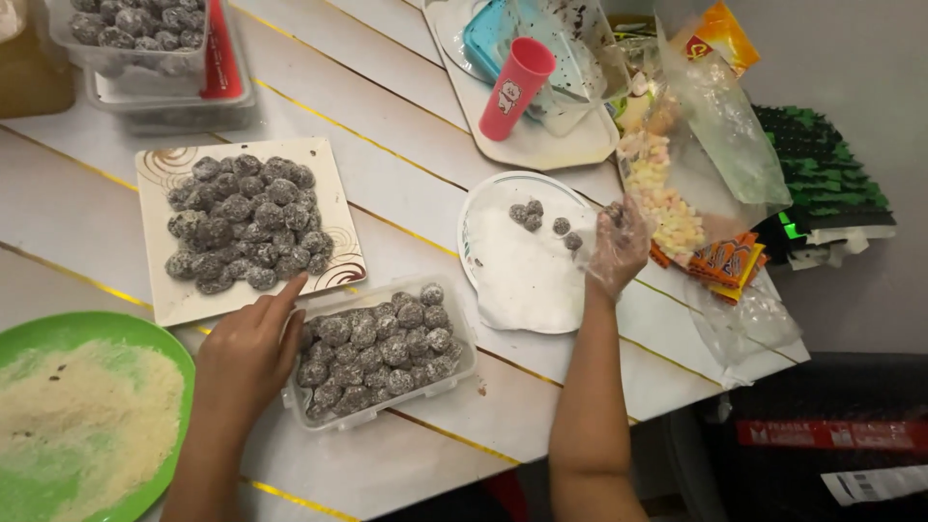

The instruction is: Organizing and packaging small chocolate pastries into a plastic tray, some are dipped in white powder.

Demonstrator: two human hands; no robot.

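white table [406,164] | square plate [155,290] | clear tub [464,338] | green plate [58,329] | tray [541,145]

Soft, even indoor light falls from above onto my white planked surface [406,145], bright enough without harsh glare. My left hand [246,353] casts only a faint shadow. The clear plastic bag [720,126] catches pale sheen. The far corners look slightly soft and bent outward, while the lower right drops into deep, murky shadow.
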